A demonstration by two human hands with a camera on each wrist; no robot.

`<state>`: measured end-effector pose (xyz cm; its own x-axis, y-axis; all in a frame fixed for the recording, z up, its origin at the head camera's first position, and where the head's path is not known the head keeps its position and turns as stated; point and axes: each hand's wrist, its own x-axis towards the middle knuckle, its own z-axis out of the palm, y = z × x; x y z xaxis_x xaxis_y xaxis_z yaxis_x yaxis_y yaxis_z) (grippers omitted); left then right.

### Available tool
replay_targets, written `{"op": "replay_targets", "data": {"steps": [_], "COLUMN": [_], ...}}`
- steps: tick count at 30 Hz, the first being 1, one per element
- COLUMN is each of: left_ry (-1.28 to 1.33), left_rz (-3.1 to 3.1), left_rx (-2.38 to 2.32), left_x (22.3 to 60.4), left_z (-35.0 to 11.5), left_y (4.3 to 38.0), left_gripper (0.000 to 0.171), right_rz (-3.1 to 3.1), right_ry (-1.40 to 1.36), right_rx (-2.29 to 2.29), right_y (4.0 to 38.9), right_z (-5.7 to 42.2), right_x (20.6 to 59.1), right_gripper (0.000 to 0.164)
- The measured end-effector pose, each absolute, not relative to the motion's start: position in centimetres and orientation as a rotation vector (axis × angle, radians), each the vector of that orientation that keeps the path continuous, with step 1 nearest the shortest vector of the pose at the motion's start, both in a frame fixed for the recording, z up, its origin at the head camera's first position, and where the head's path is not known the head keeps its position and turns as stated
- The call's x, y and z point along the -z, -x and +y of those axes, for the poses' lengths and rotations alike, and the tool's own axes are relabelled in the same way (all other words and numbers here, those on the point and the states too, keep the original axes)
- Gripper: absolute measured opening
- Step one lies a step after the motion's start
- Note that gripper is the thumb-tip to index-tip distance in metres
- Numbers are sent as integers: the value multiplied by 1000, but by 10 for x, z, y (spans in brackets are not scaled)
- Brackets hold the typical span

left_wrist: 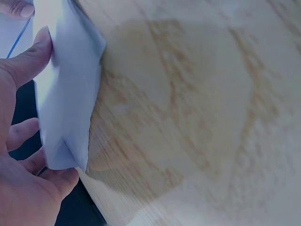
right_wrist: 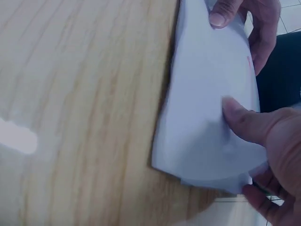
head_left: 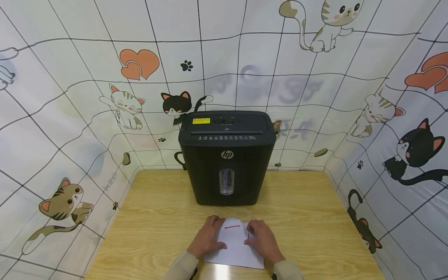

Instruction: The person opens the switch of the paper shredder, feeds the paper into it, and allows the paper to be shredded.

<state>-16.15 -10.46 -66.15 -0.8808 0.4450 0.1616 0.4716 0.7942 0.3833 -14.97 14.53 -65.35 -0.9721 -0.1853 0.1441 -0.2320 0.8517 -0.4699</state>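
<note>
White paper sheets (head_left: pixel 233 251) in a small stack lie before me at the table's front edge, with a short red line near the far end. My left hand (head_left: pixel 209 238) grips their left side, thumb on top and fingers at the edge, as the left wrist view shows on the paper (left_wrist: pixel 70 94). On the right side my right hand (head_left: pixel 261 239) holds the sheets (right_wrist: pixel 202 117), its thumb pressed on the top face and its other fingers at the edge. The sheets' edges are slightly out of line. A blue line shows at the left wrist view's corner.
A black HP paper shredder (head_left: pixel 227 163) stands upright at the back middle, its feed slot on top and a small window in front. The wooden table (head_left: pixel 154 217) extends to both sides. Cat-printed cloth walls (head_left: pixel 224 54) enclose the back and sides.
</note>
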Motion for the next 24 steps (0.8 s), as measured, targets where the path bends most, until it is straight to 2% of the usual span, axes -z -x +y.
{"op": "replay_targets", "data": {"steps": [3,7,15,20,24], "left_ry": [720,651,485,407,289], "left_rz": [-2897,-2881,-2825,-2795,-2768], "left_rx": [685,735,940,1073,1195], "left_x": [662,664,666,668,668], "left_z": [-105,-104,-108,-113,-118], "left_y": [161,161,163,163,166], "left_gripper": [99,109,122,119,104], "right_rz": [-2872,-2830,-2718,-2667,-2639], "right_ry": [-324,-215,27,25,36], "right_rx": [-805,-895,-1391,-1466,-1549], "right_y": [147,145,146,147,149], "right_z": [147,151,155,156,157], "right_x": [656,663,663,663,663], "right_gripper": [30,23,21,23,21]}}
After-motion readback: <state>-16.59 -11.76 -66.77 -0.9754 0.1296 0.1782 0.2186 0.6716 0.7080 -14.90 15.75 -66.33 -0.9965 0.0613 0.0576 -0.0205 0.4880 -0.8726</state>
